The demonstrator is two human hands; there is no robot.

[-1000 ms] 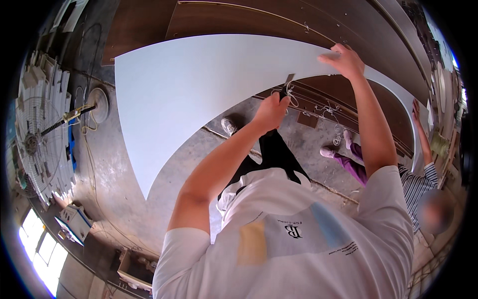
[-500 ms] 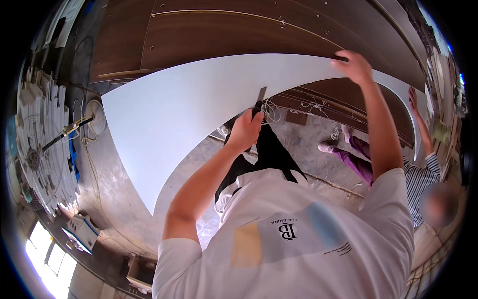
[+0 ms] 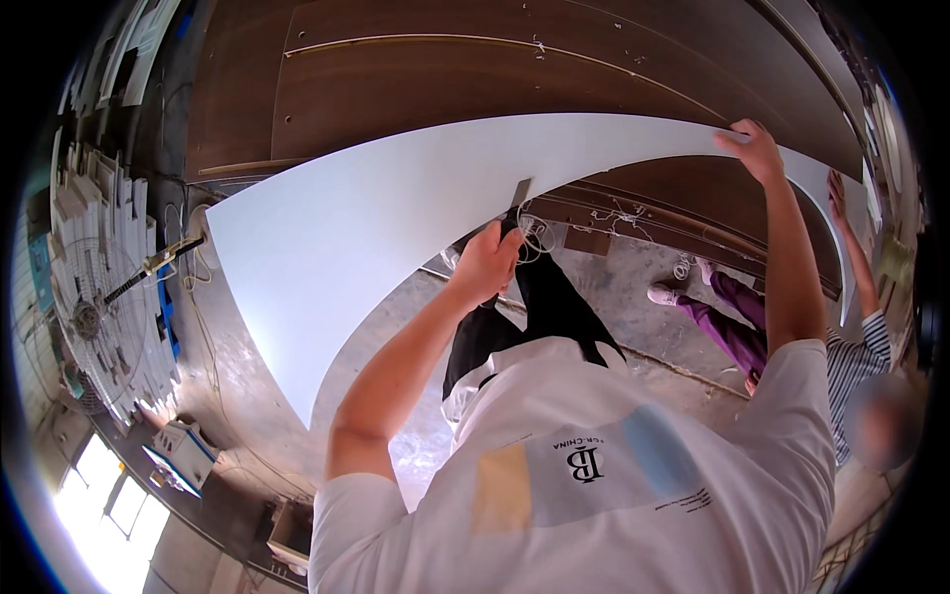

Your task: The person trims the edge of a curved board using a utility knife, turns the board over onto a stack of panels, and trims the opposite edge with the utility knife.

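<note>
A large white curved panel (image 3: 327, 228) stretches across the view, broad on the left and narrowing to the right. My left hand (image 3: 484, 262) is closed around the dark handle of a flat-bladed tool (image 3: 522, 190). Its metal blade lies against the panel near the inner curved edge. Farther right, my right hand (image 3: 757, 153) grips the panel's narrow part, fingers bent at the outer edge and thumb over the white face. Its fingertips are partly hidden.
Brown boards (image 3: 416, 84) lie beneath and beyond the panel. At the right, a co-worker's hand (image 3: 837, 196) touches the panel's narrow end. A caged fan (image 3: 94, 312) stands at the left beside stacked white strips. Pale cord (image 3: 537, 236) hangs near the tool.
My right hand has moved right along the panel and closed on its edge. My left hand keeps the tool in nearly the same place. The view has shifted slightly.
</note>
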